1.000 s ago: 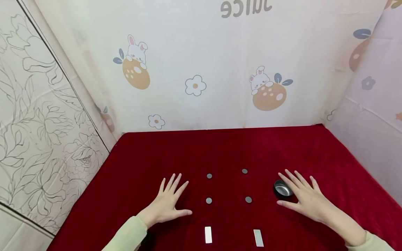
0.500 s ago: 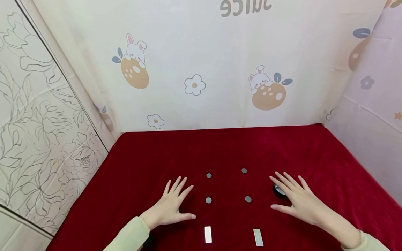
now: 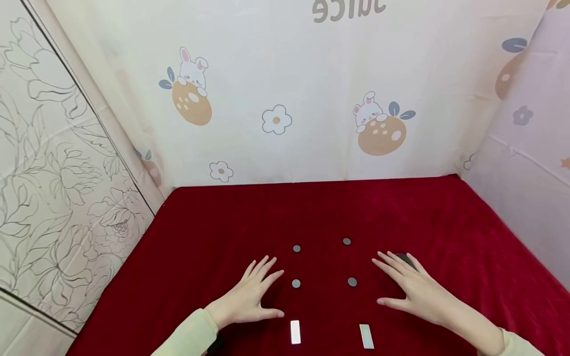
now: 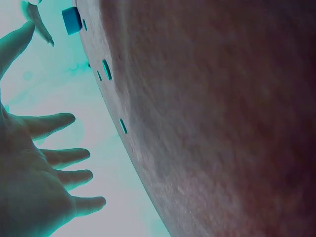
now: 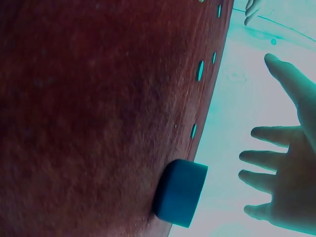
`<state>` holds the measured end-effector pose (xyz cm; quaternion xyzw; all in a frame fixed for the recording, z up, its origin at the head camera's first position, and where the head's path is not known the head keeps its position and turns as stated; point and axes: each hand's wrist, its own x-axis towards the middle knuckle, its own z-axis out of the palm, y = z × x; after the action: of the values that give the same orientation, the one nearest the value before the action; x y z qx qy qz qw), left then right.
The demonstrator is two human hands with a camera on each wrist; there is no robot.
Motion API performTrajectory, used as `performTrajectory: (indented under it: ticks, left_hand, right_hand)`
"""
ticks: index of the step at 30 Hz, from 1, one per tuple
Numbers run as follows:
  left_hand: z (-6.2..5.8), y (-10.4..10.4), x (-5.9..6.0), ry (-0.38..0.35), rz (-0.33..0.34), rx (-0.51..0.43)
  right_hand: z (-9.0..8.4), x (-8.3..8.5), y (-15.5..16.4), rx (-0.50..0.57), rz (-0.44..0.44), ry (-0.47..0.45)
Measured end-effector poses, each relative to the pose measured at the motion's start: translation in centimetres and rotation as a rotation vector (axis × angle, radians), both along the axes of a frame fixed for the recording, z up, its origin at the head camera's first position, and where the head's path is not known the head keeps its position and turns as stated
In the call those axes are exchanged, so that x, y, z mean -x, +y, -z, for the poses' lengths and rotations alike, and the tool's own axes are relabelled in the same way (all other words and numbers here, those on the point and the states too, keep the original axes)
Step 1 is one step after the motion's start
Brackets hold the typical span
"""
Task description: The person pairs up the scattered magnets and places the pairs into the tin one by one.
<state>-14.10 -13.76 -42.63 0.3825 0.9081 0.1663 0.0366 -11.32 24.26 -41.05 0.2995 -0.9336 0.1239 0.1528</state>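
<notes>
Four small grey discs form a square on the red cloth (image 3: 311, 212): two far ones (image 3: 297, 248) (image 3: 347, 241) and two near ones (image 3: 296, 283) (image 3: 352, 282). My left hand (image 3: 255, 295) hovers flat with spread fingers just left of the near left disc and holds nothing. My right hand (image 3: 411, 289), also spread and empty, hangs over a small dark metal bowl (image 3: 404, 257), hiding most of it. In the right wrist view the bowl (image 5: 180, 192) stands on the cloth with a gap to the right hand's fingers (image 5: 269, 158). The left wrist view shows the left hand's fingers (image 4: 54, 163) off the cloth.
Two pale rectangular plates (image 3: 295, 332) (image 3: 366, 336) lie near the cloth's front edge, between the hands. Printed fabric walls (image 3: 285, 99) close in the back and both sides. The far half of the cloth holds nothing.
Both hands have slid inward toward the discs. The right hand has moved left over the bowl, which showed beside it before and is now mostly covered.
</notes>
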Motion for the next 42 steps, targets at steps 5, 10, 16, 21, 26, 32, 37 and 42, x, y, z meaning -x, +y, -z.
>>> performTrajectory:
  ticks: [5,10,16,21,26,32,37,42]
  left_hand:
    - [0.1,0.3,-0.5,-0.031,0.019,-0.026]
    - [-0.1,0.6,-0.8,-0.086,0.022,-0.041]
    - [-0.2,1.1,-1.2,-0.135,0.009,-0.066]
    - [-0.1,1.5,-1.4,-0.106,0.036,-0.067]
    - [-0.1,1.9,-1.5,-0.100,0.065,-0.089]
    - [-0.1,2.4,-1.6,-0.077,0.100,-0.090]
    - [-0.2,2.7,-1.6,-0.137,0.119,-0.079]
    - [-0.1,3.2,-1.5,-0.175,0.141,-0.056]
  right_hand:
    - [0.2,-0.4,-0.5,0.054,-0.042,-0.029]
    - [0.1,-0.7,-1.1,0.088,-0.040,-0.089]
    - [-0.1,-0.9,-1.7,0.088,-0.047,-0.132]
    - [0.1,-1.1,-2.0,0.117,-0.089,-0.196]
    - [0.5,-1.0,-2.1,0.135,-0.141,-0.257]
    - [0.9,-1.0,-2.2,0.165,-0.193,-0.316]
    - [1.0,-1.1,-2.4,0.206,-0.212,-0.410]
    - [1.1,-1.1,-2.7,0.222,-0.244,-0.484]
